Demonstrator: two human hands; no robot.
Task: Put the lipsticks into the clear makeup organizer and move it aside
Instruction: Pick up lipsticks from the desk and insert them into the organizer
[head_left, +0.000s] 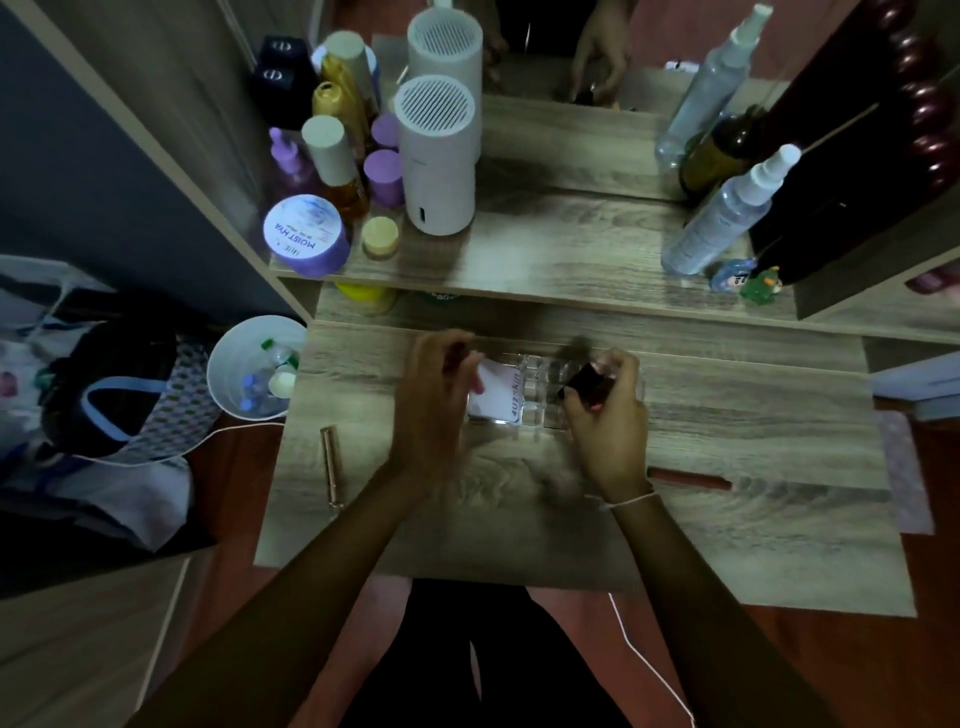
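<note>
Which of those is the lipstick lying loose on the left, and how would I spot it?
Start at the wooden dressing table and find the white bucket off its left edge. Just right of it, near the table's left edge, lies a slim rose-gold tube, clear of the left hand. Unlike the red stick opposite, it is metallic and points away from you.

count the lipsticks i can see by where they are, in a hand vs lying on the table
In a hand: 1, the dark lipstick in the right hand
Lying on the table: 2, the gold lipstick and the red lipstick
Total: 3
</note>
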